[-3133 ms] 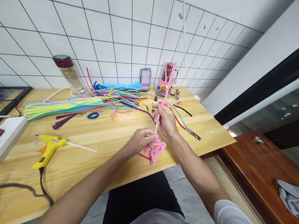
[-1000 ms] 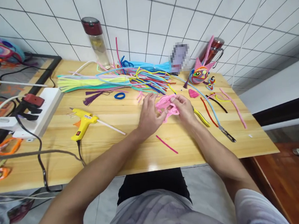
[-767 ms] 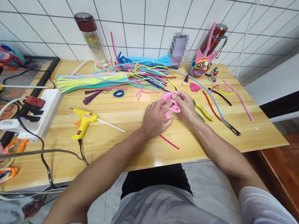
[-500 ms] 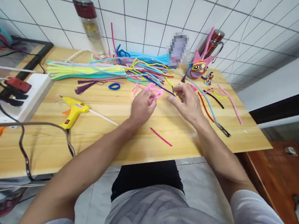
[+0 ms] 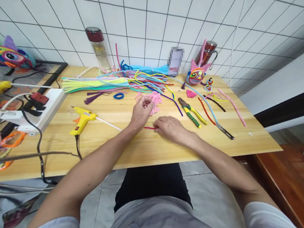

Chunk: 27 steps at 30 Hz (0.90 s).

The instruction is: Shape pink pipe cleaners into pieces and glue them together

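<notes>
My left hand [image 5: 142, 110] is closed on a pink fuzzy piece [image 5: 155, 101], which sticks out to the right of its fingers. My right hand [image 5: 169, 127] lies low on the table, its fingers together over the right end of a short magenta stem [image 5: 150, 128]. The stem's left end shows beside the fingertips. Pliers with green and yellow handles [image 5: 192, 113] rest to the right of my right hand. A dark blue stem [image 5: 177, 106] lies between the pliers and the pink piece.
Bundled colourful stems [image 5: 98, 84] lie along the wall by a bottle [image 5: 100, 51]. A yellow glue gun [image 5: 81, 120] and a white power strip [image 5: 45, 111] are at left. A pink-eared animal head [image 5: 196, 75], loose stems and a black-handled tool [image 5: 225, 132] are at right.
My right hand has come down and left onto the magenta stem, away from the pliers, which now show fully. My left hand keeps the pink piece, now turned more upright. The view has shifted.
</notes>
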Each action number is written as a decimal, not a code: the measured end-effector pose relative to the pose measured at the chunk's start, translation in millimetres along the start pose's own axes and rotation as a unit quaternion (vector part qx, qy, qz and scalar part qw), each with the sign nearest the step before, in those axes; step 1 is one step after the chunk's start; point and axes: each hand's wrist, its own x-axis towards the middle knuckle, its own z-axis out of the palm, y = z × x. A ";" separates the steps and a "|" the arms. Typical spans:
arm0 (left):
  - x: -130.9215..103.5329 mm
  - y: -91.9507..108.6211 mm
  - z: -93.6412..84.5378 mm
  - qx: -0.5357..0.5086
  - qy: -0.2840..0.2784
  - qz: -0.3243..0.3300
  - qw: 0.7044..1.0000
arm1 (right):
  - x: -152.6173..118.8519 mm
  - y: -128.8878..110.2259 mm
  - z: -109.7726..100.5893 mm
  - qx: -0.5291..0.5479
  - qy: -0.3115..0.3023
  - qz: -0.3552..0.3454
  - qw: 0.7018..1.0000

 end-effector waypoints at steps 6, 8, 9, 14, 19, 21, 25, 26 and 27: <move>3.2 10.7 -1.4 -0.072 -0.043 0.000 0.997 | 17.5 45.2 -35.0 0.176 0.332 0.024 0.926; 1.3 13.4 0.3 -0.087 -0.054 0.004 0.995 | 26.2 52.5 -43.1 0.226 0.363 0.000 0.904; 0.2 14.3 1.2 -0.094 -0.057 0.005 0.994 | 30.5 54.8 -44.9 0.248 0.351 -0.013 0.903; -0.4 16.3 3.5 -0.146 -0.048 -0.038 0.987 | 40.6 62.9 -36.1 0.368 0.272 -0.021 0.889; 2.6 18.6 2.1 -0.219 -0.049 -0.094 0.970 | 37.9 71.0 -23.4 0.512 0.255 0.002 0.820; 2.5 19.2 1.7 -0.235 -0.048 -0.098 0.966 | 39.5 71.4 -18.6 0.544 0.246 0.008 0.802; 2.4 18.3 1.4 -0.219 -0.063 -0.112 0.967 | 44.4 70.4 -7.7 0.512 0.280 0.037 0.811; 2.5 17.7 1.0 -0.212 -0.072 -0.111 0.968 | 44.8 70.3 -5.7 0.484 0.297 0.045 0.822; 2.6 17.1 0.5 -0.204 -0.080 -0.103 0.970 | 44.7 70.4 -4.3 0.450 0.315 0.052 0.834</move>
